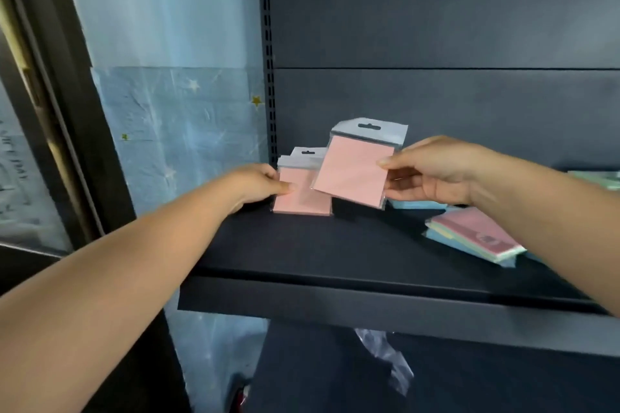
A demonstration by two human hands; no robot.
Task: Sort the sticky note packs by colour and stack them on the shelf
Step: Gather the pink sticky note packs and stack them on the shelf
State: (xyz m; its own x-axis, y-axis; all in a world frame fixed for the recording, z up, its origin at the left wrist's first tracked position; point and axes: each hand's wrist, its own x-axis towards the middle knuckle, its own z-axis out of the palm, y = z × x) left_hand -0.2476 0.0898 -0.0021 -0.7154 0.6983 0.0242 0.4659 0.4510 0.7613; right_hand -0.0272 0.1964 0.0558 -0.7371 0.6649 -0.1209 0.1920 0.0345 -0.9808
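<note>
two hands (260, 183) (431, 171) each pinch one pink pack (302, 194) (355, 171).

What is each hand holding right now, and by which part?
Right hand pinches a pink pack by its right edge; left hand holds the pink stack at its left edge.

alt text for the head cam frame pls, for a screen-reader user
The right hand holds a pink sticky note pack in the air above a dark shelf, while the left hand pinches a stack of pink packs standing on it at the left. Mixed blue, green and pink packs lie to the right.
</note>
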